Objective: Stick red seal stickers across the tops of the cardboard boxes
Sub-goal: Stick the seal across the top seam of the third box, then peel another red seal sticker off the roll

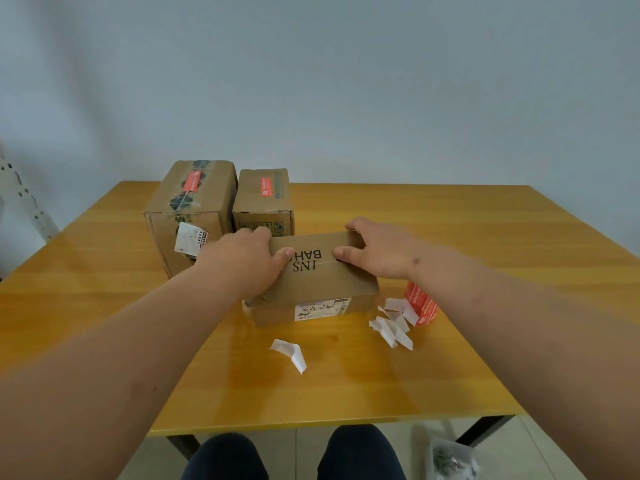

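Knees at frame bottom, both forearms reaching over the yellow table (450,237) to the third box.

Progress as I read it: two cardboard boxes at the far left, the tall box (194,209) and the smaller box (264,199), each carry a red seal sticker (192,180) on top. Near box (313,282) shows no sticker on top, so it's left. Sticker stack (420,304) sits just right of it, peeled white backing strips (393,323) beside, one more strip (290,353) in front. Left hand (247,258) grips the box's left top edge, thumb on top. Right hand (375,249) grips the far right edge, thumb flat on top. Neither holds a sticker.
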### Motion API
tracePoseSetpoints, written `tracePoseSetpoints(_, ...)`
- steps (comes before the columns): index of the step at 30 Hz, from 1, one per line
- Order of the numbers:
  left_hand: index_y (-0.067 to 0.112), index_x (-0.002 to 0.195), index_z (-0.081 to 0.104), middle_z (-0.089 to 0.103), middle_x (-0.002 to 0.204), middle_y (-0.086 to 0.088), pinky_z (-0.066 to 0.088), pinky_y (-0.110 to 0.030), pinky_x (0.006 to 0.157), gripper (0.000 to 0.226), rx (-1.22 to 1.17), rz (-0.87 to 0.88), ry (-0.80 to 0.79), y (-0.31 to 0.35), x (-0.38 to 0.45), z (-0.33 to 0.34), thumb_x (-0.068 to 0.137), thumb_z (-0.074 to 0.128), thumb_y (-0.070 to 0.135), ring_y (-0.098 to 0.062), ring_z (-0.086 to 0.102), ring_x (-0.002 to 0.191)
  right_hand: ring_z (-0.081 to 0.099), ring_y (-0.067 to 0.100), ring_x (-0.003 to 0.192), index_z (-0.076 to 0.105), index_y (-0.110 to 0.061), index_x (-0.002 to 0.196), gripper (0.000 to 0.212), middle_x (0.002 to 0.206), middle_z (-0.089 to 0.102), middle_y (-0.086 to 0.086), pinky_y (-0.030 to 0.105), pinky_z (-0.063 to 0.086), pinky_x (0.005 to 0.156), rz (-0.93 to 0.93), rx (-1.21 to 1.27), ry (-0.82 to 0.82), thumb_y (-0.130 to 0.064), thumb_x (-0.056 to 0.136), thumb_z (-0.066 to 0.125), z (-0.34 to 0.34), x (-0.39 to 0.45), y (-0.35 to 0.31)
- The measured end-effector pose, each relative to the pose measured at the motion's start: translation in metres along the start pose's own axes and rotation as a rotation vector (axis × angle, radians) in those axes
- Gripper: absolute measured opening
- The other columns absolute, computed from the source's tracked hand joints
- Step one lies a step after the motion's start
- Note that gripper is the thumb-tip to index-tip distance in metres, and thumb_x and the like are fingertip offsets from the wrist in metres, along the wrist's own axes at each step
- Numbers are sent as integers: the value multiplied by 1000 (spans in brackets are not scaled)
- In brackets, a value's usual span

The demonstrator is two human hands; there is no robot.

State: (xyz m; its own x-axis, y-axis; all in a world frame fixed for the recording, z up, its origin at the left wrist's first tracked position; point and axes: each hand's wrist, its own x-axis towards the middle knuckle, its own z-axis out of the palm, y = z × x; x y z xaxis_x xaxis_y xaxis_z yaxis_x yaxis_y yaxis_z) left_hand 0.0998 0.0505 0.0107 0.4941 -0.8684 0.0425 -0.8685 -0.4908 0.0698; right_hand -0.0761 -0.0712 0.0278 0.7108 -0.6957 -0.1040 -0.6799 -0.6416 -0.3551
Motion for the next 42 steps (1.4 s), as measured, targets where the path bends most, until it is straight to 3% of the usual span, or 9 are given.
tracePoseSetpoints(3,28,138,40,43,142,0,28,-49,109,44,52,71,101,6,-4,4,98,35,44,-26,34,133,39,25,134,30,-22,145,56,151,31,3,38,34,106,-4,-42,75,-43,96,46,-4,3,8)
tracePoseSetpoints(6,33,141,39,36,148,5,19,-47,113,43,-35,152,119,17,-8,6,98,39,29,-22,26,138,44,22,129,46,-16,137,40,142,45,5,31,35,101,39,2,122,-28,98,46,-18,3,20)
tracePoseSetpoints(11,35,134,46,41,141,9,17,-43,112,38,-164,219,159,45,-9,1,97,42,32,-17,31,133,55,19,112,63,-19,112,25,122,61,1,26,42,85,98,75,178,-14,92,47,-27,-9,40)
tracePoseSetpoints(15,34,123,56,50,130,10,21,-39,108,29,-232,324,134,74,-12,-1,97,42,31,-14,40,126,56,20,100,62,-22,91,23,103,61,-1,31,48,80,120,123,161,-5,84,47,-29,-23,53)
tracePoseSetpoints(20,35,104,65,55,108,11,26,-36,100,21,-234,390,52,113,-18,6,96,46,40,-14,47,110,55,13,77,62,-17,82,19,81,58,-6,23,40,55,115,149,108,-2,81,51,-37,-43,69)
tracePoseSetpoints(27,31,103,68,55,104,5,24,-38,92,29,-112,423,51,153,-26,26,96,42,39,-19,50,104,54,14,75,63,-19,76,9,84,63,0,24,40,59,75,89,29,-16,84,62,-33,-60,83)
tracePoseSetpoints(31,31,105,67,54,100,5,22,-39,89,29,-63,386,54,168,-26,34,93,43,44,-19,49,102,55,13,75,66,-17,77,11,87,64,0,25,42,62,61,101,44,-9,82,60,-32,-68,91)
tracePoseSetpoints(39,20,82,67,56,86,4,15,-36,75,22,-184,337,131,191,-27,41,87,48,31,-19,52,91,52,8,71,69,-11,84,16,84,63,-3,24,41,62,35,171,60,-3,81,56,-35,-72,99)
tracePoseSetpoints(42,22,84,68,59,88,5,15,-35,75,24,-229,340,126,193,-26,40,89,47,31,-17,53,91,53,8,72,67,-15,80,18,86,64,-2,26,42,63,29,162,59,-2,80,55,-37,-72,103)
